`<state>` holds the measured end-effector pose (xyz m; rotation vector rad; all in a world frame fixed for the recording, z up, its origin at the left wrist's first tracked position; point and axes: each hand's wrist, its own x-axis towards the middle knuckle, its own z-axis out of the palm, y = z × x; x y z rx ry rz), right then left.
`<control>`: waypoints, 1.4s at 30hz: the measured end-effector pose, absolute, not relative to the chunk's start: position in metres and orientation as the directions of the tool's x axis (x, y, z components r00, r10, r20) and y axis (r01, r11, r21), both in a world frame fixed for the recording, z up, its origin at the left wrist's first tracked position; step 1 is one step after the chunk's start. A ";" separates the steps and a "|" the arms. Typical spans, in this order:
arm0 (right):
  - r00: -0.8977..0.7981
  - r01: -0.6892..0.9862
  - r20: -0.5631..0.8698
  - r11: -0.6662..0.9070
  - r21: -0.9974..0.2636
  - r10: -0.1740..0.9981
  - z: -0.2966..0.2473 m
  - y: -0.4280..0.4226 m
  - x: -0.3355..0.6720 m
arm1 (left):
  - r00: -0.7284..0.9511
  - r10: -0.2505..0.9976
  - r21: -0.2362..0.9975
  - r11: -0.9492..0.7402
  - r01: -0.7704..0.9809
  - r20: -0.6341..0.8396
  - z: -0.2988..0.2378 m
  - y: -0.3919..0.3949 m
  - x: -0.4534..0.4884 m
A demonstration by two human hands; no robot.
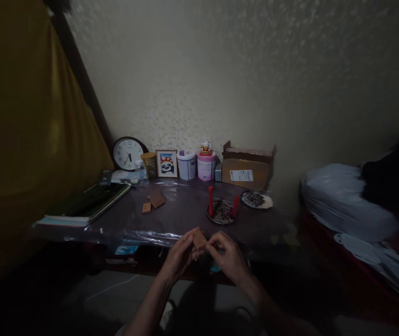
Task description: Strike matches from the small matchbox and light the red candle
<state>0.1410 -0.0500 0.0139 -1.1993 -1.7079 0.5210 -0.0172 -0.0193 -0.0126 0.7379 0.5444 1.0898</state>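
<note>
Above the table's front edge, my left hand is closed around the side of a small brown wooden block. Small light spots or holes mark the block's face. My right hand comes in from the right with thumb and forefinger pinched together at the block's edge; whatever sits between those fingertips is too small to make out. Beyond the hands lies a round dish with dark bits in it, a tall red stick and a shorter red stick standing in it.
Two more flat wooden pieces, a small one and a larger one, lie left on the table. A plate of dark bits and pale sticks stands right, before a cardboard box. A clock, picture frame and tubs line the wall.
</note>
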 end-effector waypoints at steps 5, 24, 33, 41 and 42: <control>-0.063 0.465 0.469 0.442 -0.767 0.881 0.017 -0.050 0.140 | 0.338 0.941 0.771 0.226 -0.596 -0.015 -0.018 -0.018 -0.015; -0.056 0.448 0.483 0.454 -0.770 0.874 0.015 -0.050 0.138 | 0.200 0.980 0.875 0.106 -0.472 -0.011 -0.013 -0.019 -0.015; -0.048 0.451 0.480 0.448 -0.772 0.876 0.017 -0.050 0.139 | 0.242 0.970 0.891 0.110 -0.440 -0.001 -0.013 -0.020 -0.016; -0.025 0.440 0.479 0.440 -0.783 0.877 0.021 -0.050 0.138 | 0.293 0.956 0.932 0.099 -0.348 0.008 -0.003 -0.026 -0.017; -0.024 0.438 0.477 0.438 -0.785 0.879 0.021 -0.050 0.139 | 0.296 0.955 0.937 0.088 -0.338 0.017 -0.003 -0.026 -0.017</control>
